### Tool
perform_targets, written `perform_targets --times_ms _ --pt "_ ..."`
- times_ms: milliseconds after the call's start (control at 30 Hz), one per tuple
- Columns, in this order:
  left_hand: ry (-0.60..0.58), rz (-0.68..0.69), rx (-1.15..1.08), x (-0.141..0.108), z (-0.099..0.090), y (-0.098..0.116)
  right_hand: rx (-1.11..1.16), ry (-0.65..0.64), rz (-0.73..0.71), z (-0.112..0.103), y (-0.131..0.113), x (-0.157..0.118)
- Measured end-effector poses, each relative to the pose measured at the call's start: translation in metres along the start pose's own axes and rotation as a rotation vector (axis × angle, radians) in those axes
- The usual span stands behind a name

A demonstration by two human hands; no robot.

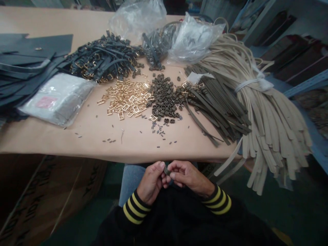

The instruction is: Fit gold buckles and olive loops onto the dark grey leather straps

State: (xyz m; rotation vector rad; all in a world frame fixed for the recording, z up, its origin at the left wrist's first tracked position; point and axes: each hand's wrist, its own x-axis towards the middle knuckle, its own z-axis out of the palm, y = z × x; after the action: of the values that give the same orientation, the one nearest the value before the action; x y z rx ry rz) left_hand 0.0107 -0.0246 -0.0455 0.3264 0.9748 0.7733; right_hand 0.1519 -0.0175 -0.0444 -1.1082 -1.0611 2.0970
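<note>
Just below the table's front edge, my left hand (153, 178) and my right hand (186, 177) meet over my lap. Pinched between their fingertips is a small dark olive strap loop (166, 170), partly covered by the fingers. Similar strap loops (164, 95) lie heaped on the table ahead. To their left spreads a pile of gold buckles (125, 99). Several short dark pieces (159, 130) are scattered nearer the front edge.
Olive straps (217, 102) and a tied bundle of beige straps (266, 119) occupy the right, hanging over the edge. Black buckled straps (102, 56) lie at back left, behind a plastic-wrapped packet (58, 97). Clear plastic bags (192, 41) rest at the back. A cardboard box (51, 194) stands below left.
</note>
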Motion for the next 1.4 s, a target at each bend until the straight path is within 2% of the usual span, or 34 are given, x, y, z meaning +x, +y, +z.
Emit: perform_targets --times_ms 67,167,333,433,567,733,900,967,1033,1100,1133,1167,1233,1300,1333,1400 --pt "-0.008 -0.043 -0.038 0.0 0.001 0.0 0.039 -0.03 -0.019 0.001 0.002 0.002" --pt "-0.003 -0.036 -0.039 -0.001 0.002 0.0 0.055 -0.057 -0.042 0.001 0.002 0.004" --pt "0.034 0.114 0.001 0.0 -0.002 0.0 -0.036 -0.078 -0.015 -0.007 -0.003 0.0" --pt "0.159 0.241 -0.036 0.001 -0.016 0.004 -0.089 -0.135 0.056 -0.019 -0.008 -0.01" --pt "0.347 0.34 -0.08 0.0 -0.047 0.018 0.01 -0.176 0.11 -0.035 -0.011 -0.028" --pt "0.44 0.406 -0.104 -0.002 -0.072 0.035 0.169 -0.165 0.02 -0.037 -0.008 -0.043" --pt "0.47 0.44 0.03 -0.004 -0.078 0.034 0.281 -0.14 -0.131 -0.022 -0.008 -0.04" --pt "0.501 0.469 0.146 -0.005 -0.078 0.032 0.323 -0.075 -0.224 -0.018 -0.013 -0.037" --pt "0.513 0.509 0.434 -0.006 -0.075 0.029 0.301 0.098 -0.303 -0.018 -0.021 -0.035" --pt "0.471 0.53 0.747 -0.006 -0.071 0.025 0.187 0.335 -0.358 -0.024 -0.034 -0.037" --pt "0.413 0.535 0.881 -0.006 -0.067 0.021 0.118 0.446 -0.383 -0.029 -0.042 -0.039" --pt "0.32 0.535 0.978 -0.006 -0.063 0.018 0.065 0.537 -0.41 -0.033 -0.05 -0.042" --pt "0.056 0.518 1.123 -0.004 -0.053 0.01 0.025 0.646 -0.474 -0.042 -0.067 -0.048" --pt "-0.183 0.485 1.24 -0.004 -0.04 0.006 0.008 0.683 -0.533 -0.044 -0.082 -0.054" --pt "-0.226 0.469 1.247 -0.004 -0.032 0.006 -0.036 0.669 -0.538 -0.042 -0.089 -0.055" --pt "-0.179 0.446 1.149 -0.006 -0.017 0.009 -0.227 0.529 -0.435 -0.032 -0.095 -0.052"
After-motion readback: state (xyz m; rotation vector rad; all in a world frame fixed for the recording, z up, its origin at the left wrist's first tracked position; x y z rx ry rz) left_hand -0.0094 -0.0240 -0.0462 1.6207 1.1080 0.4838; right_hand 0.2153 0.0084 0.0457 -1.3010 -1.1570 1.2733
